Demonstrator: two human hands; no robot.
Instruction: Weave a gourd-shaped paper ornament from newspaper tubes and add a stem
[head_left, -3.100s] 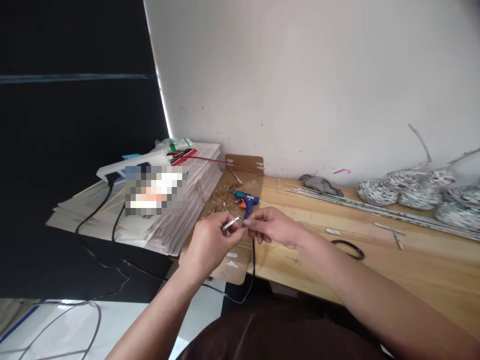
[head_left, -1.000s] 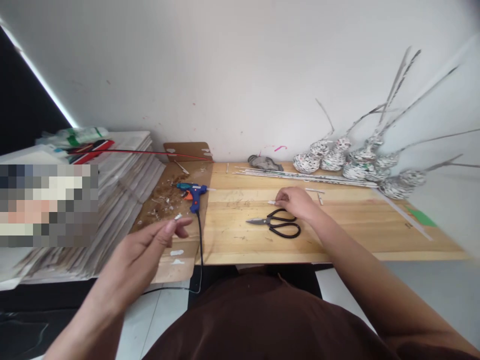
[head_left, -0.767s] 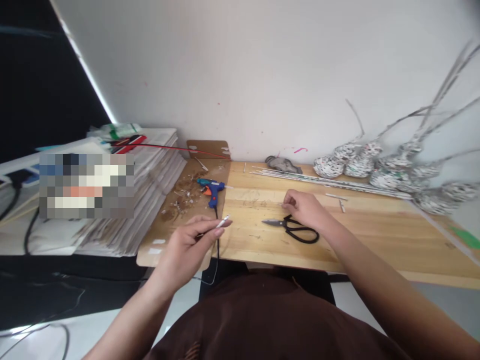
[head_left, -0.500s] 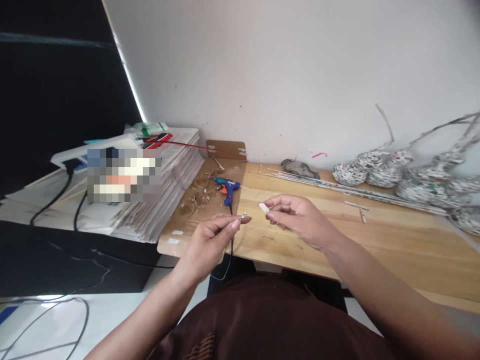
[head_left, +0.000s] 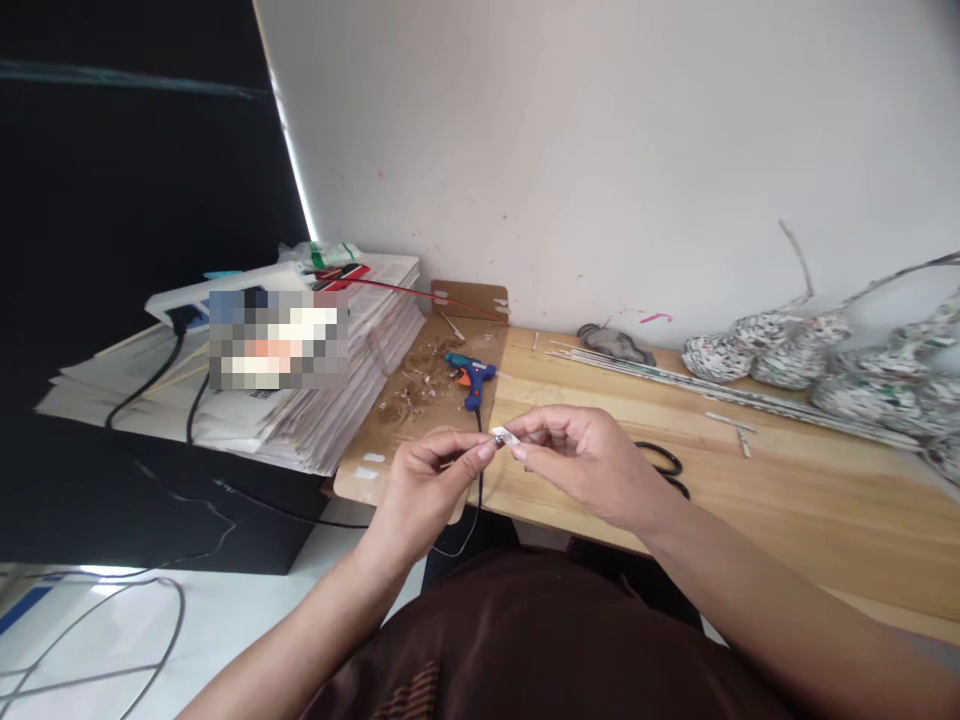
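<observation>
Between the thumb and forefinger of my left hand (head_left: 435, 480) is a small dark-and-white printed piece (head_left: 498, 441), which looks like rolled paper. My right hand (head_left: 581, 460) pinches a small white strip of paper (head_left: 506, 435). The two pieces meet in front of me, the strip lying against the end of the rolled one; whether it is stuck there I cannot tell. Just beyond my fingers, a blue glue gun (head_left: 474, 378) with an orange trigger lies on a cardboard sheet (head_left: 420, 400). Scissors (head_left: 660, 460) with black handles lie partly hidden behind my right wrist.
Paper sheets (head_left: 367, 370) are stacked at the left, with a white power strip (head_left: 180, 305) on top. Long rolled paper sticks (head_left: 720, 390) lie along the wooden table (head_left: 810, 500). A grey cloth (head_left: 615, 343) and woven paper figures (head_left: 780, 350) stand by the wall.
My hands have come together, bringing the white strip to the small rolled piece. The view has shifted a little left, and the scissors' handles now show behind my right wrist.
</observation>
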